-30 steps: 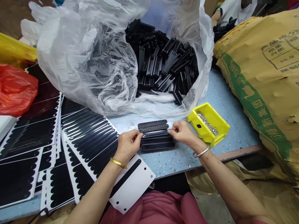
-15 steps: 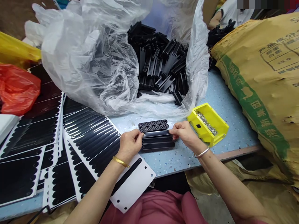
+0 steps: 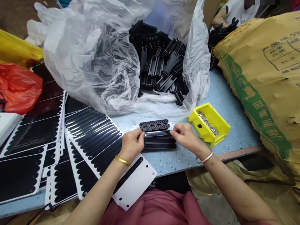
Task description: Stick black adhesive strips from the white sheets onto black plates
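A glossy black strip with rounded ends (image 3: 156, 133), like the stickers on the sheets, is stretched between my two hands. My left hand (image 3: 132, 141) pinches its left end, and my right hand (image 3: 185, 137) pinches the right end. Just beyond it lie black bars with a lattice surface (image 3: 154, 125), side by side. Nearer to me, smooth black bars (image 3: 160, 146) lie parallel under and below the strip. Whether the strip touches a bar I cannot tell. Beside my left wrist is a mostly bare white backing sheet (image 3: 138, 182) with one black strip on it.
Sheets of black stickers (image 3: 93, 134) cover the left of the blue speckled table (image 3: 236, 125). A clear plastic bag (image 3: 93, 62) spills black bars (image 3: 161, 62) at the back. A yellow bin (image 3: 222, 125) holds small metal parts. At right leans a large sack (image 3: 262, 72); a person's arm (image 3: 219, 18) shows behind.
The strip and both hands have hardly moved; the strip sits slightly lower over the bars. The whole view has shifted a little.
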The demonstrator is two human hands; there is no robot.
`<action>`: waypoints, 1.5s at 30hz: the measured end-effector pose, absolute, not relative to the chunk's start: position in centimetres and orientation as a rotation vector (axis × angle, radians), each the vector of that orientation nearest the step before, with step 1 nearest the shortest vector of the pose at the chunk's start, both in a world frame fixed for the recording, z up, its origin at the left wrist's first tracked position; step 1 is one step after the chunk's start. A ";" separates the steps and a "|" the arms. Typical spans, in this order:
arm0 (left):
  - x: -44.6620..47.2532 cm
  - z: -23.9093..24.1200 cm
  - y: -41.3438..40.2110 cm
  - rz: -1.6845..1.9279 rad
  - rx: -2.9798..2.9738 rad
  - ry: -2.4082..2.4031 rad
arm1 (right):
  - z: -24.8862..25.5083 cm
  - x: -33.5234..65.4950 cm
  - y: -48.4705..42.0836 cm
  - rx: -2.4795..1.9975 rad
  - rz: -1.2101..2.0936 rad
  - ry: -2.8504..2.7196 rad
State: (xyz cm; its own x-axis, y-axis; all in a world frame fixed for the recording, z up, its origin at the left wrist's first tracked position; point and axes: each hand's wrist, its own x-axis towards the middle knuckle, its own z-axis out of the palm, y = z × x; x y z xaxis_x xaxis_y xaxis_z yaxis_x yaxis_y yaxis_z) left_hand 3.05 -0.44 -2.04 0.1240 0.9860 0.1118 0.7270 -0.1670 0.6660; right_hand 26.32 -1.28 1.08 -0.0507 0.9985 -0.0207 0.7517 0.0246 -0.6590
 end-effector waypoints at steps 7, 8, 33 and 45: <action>3.4 -2.1 -0.5 0.731 2.007 1.673 | 3.0 26.2 -0.6 -1.649 1.280 -1.411; 3.4 -2.0 -0.5 0.731 2.002 1.671 | 3.1 26.3 -0.5 -1.648 1.315 -1.376; 3.0 -2.0 -0.3 0.754 1.966 1.614 | 0.2 27.5 -0.2 -1.786 1.280 -1.417; 3.0 -1.9 -0.3 0.739 1.963 1.610 | -0.7 27.6 -0.4 -1.814 1.016 -1.638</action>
